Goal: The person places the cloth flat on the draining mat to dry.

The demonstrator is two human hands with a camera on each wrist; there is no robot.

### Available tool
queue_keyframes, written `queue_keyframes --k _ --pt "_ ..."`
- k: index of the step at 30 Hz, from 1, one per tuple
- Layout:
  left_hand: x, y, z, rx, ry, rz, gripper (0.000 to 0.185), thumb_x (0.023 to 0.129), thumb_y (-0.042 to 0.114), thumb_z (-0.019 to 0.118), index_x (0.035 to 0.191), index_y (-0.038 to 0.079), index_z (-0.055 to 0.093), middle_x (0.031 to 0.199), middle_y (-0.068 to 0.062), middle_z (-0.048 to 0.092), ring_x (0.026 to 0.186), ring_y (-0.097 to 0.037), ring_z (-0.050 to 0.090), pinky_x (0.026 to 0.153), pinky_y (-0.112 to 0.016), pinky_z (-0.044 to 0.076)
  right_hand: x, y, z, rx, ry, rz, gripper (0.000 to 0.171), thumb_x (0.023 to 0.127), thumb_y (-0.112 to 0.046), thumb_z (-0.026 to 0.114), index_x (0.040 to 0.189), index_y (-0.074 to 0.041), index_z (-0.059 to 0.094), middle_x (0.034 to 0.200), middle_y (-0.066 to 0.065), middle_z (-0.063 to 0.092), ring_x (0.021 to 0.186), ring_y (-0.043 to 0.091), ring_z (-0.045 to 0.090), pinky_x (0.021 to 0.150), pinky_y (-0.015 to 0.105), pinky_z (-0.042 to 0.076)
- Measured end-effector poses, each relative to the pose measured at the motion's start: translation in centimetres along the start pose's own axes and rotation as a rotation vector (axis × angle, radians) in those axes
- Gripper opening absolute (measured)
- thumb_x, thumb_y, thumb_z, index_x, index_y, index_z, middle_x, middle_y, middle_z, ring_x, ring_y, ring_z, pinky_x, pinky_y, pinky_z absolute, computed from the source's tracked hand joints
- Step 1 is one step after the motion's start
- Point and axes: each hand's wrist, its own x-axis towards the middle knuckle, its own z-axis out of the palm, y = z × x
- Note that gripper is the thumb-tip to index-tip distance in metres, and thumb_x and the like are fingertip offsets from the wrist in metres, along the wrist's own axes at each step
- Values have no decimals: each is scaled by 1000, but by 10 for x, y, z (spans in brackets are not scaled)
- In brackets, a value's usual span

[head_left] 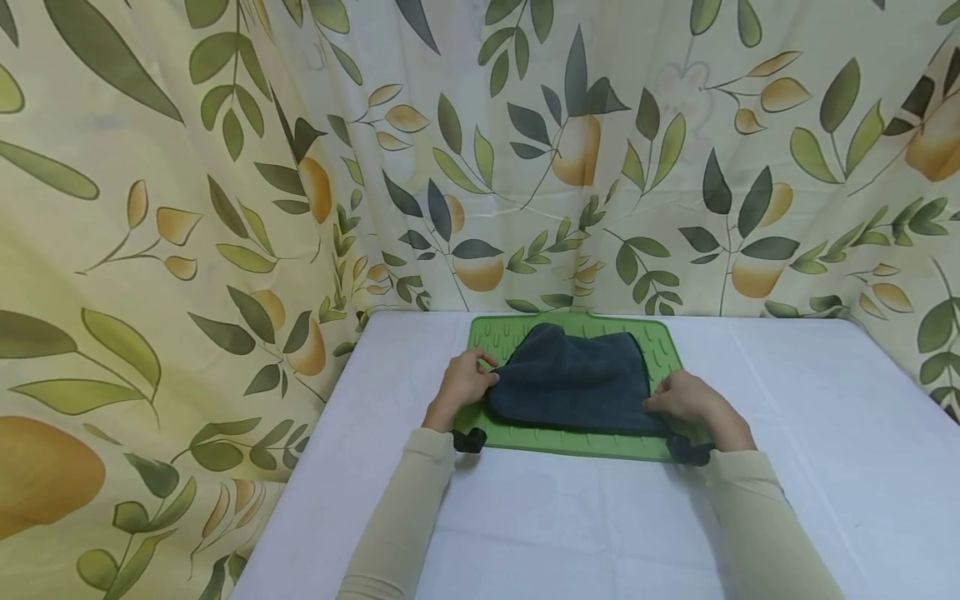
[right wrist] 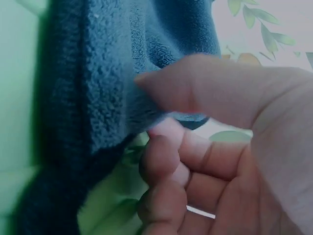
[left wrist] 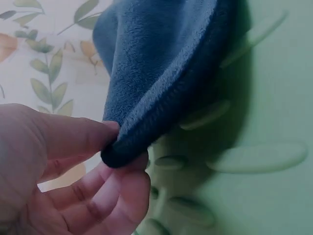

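A dark blue-grey plush cloth [head_left: 573,379] with a stitched edge lies rumpled over a green mat [head_left: 585,442]. At its left side, my left hand [head_left: 467,382] pinches a corner of the cloth [left wrist: 156,73] between thumb and fingertips, and in the left wrist view that corner is lifted off the mat. My right hand [head_left: 688,398] grips the cloth's right edge. In the right wrist view the thumb presses the cloth [right wrist: 107,73] from above, with the other fingers curled below. A flap of cloth hangs past those fingers.
The green mat has raised drop-shaped ridges and lies on a white-covered table [head_left: 547,525], near its far edge. Behind and to the left hangs a curtain [head_left: 480,167] printed with leaves and fruit. Black wrist mounts show under both wrists.
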Motion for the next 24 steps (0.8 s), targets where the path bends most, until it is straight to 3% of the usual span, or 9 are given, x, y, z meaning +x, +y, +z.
queue_keyframes --k 4,9,17,24 --pt "-1 1 -4 -43 -2 -5 20 91 10 76 111 12 72 85 -7 72 61 -18 66 59 -30 53 -4 -4 -3 17 -2 -33 27 90 -23 69 68 -11 59 63 -4 48 65 16 48 58 31 39" --pt "-2 0 -13 -100 -68 -3 24 90 5 77 112 11 71 84 -7 70 63 -24 68 61 -35 59 -10 -9 -10 45 -26 -75 20 90 -17 68 74 -8 61 63 -4 50 63 15 50 58 31 41" --pt "-7 2 -26 -86 -167 10 26 88 3 78 112 11 70 82 -8 70 64 -24 69 64 -37 60 -14 -10 -16 103 -101 -104 19 90 -14 73 83 -5 59 68 -2 51 63 14 50 57 29 43" --pt "-5 -5 -22 -8 -256 -4 26 88 6 78 112 11 69 72 -6 68 57 -19 65 61 -30 54 -10 -2 -14 108 -182 -52 19 90 -11 73 94 -2 57 72 -1 53 61 14 53 60 31 47"
